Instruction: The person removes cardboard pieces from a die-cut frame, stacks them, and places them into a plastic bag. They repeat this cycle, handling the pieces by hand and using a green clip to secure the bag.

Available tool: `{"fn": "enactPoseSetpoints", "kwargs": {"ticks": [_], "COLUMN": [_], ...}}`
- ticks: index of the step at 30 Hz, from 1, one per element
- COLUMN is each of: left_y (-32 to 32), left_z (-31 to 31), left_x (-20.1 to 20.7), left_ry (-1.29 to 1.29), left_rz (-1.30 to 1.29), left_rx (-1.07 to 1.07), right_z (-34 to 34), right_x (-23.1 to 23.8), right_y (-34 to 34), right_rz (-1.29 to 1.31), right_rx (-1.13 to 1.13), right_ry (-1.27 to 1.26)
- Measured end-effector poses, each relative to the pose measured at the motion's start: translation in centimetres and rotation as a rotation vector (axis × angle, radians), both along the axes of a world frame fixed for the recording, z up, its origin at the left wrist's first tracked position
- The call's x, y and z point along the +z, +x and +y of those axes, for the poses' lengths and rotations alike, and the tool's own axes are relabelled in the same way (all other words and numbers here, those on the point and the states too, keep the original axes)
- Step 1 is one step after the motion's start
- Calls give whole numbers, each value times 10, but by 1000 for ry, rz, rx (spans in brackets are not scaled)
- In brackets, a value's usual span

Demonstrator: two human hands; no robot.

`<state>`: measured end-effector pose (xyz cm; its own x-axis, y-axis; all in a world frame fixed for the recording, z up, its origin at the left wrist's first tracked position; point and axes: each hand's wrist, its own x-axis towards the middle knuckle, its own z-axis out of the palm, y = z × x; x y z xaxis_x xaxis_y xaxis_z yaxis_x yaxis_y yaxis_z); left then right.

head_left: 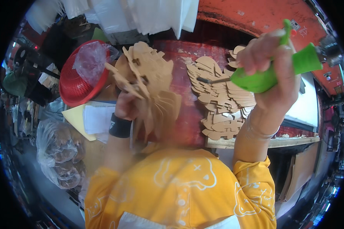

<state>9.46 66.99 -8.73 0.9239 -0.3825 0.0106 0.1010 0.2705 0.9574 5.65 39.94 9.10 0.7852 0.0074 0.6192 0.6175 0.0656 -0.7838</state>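
On the left, my left hand, with a black band at its wrist, grips a fanned bunch of tan cut-out pieces. The pieces are flat, thin and irregular in outline, and they partly hide my fingers. My right hand is raised on the right, wrapped round a green air blow gun. Its thin dark nozzle points left, over rows of tan cut-out pieces lying overlapped on the red tabletop. A metal fitting sits at the gun's right end.
A red plastic basket with a clear bag stands at the left. Nearer are white and yellow sheets and a plastic bag of brown items. Translucent plastic sheets hang at the back. An orange-red panel fills the far right.
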Motion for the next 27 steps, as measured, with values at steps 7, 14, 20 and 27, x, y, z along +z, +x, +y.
{"fn": "enactPoseSetpoints", "kwargs": {"ticks": [7,14,20,27], "left_y": [19,16,17,21], "left_z": [17,14,6,6], "left_x": [15,36,57,45], "left_ry": [-204,-6,175,-7], "left_rz": [203,177,132,45], "left_rx": [-563,-639,-689,-647], "right_z": [-8,-14,-14,-7], "right_x": [10,13,18,17], "right_y": [16,13,9,0], "right_rz": [-100,-109,-89,-36], "right_rx": [857,583,950,485], "right_ry": [81,64,84,93]}}
